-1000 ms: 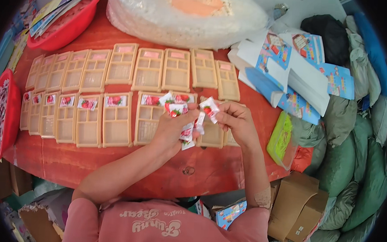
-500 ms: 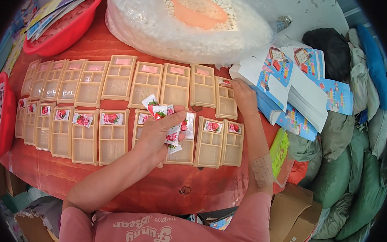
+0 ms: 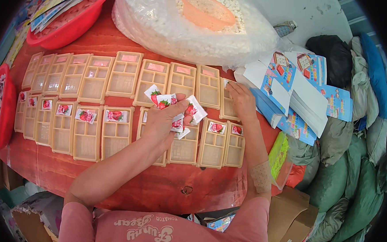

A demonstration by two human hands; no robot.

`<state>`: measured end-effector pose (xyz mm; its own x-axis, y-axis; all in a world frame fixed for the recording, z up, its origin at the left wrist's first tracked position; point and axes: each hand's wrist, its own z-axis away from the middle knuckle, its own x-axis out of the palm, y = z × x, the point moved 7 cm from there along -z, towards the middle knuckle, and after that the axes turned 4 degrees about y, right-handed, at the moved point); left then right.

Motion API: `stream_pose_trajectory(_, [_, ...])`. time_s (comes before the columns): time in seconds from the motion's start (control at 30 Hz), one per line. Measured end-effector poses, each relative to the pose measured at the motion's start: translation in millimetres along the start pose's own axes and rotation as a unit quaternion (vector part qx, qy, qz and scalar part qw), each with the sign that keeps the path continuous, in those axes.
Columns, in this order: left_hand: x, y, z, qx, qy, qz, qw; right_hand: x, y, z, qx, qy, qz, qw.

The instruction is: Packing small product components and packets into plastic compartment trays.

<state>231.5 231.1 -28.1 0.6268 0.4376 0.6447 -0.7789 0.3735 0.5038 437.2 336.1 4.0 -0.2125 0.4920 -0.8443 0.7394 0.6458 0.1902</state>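
A loose bunch of small white sachets with strawberry pictures (image 3: 164, 102) is held in my left hand (image 3: 160, 123), fanned out between thumb and fingers above the front row of beige compartment trays (image 3: 85, 146). My right hand (image 3: 242, 102) reaches to the rightmost tray of the back row (image 3: 228, 106). Its bent fingertips are at that tray's top compartment, on a sachet (image 3: 226, 81) that they partly cover. Strawberry sachets lie in the top compartments of most front trays; my left hand and forearm hide part of the middle ones. Pink pieces (image 3: 155, 67) sit in the other back-row trays.
Behind the trays lies a big clear bag of white pellets (image 3: 141, 27) with an orange bowl (image 3: 207, 12). Red basins (image 3: 70, 31) stand at left. Blue printed cards (image 3: 278, 77) are stacked at right, near a bin of green strips (image 3: 280, 158) and piled sacks (image 3: 327, 173).
The view has shifted slightly. My left hand has moved a little up and right with its sachets, one now sticking out to the right. My right hand stays at the same tray.
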Motion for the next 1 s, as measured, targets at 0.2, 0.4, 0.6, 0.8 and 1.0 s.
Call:
stream_pose_trajectory(0.2, [2, 5, -9, 0.071, -0.007, 0.022, 0.997, -27, -21, -13, 0.26, -0.004, -0.358, 0.897])
stream_pose_trajectory(0.4, [9, 7, -8, 0.081, -0.025, 0.0, 0.996, -25, -78, -20, 0.419, -0.132, -0.617, 0.653])
stream_pose_trajectory(0.6, [8, 14, -9, 0.054, -0.042, 0.03, 0.997, -6, -46, -43, 0.38, -0.049, -0.56, 0.734])
stream_pose_trajectory(0.8, [-3, 17, 0, -0.013, -0.065, 0.01, 0.998, -5, -23, -56, 0.049, 0.14, -0.076, 0.986])
stream_pose_trajectory(1.0, [-9, 16, 7, -0.029, -0.085, -0.031, 0.995, 24, -29, -51, -0.028, 0.037, 0.024, 0.999])
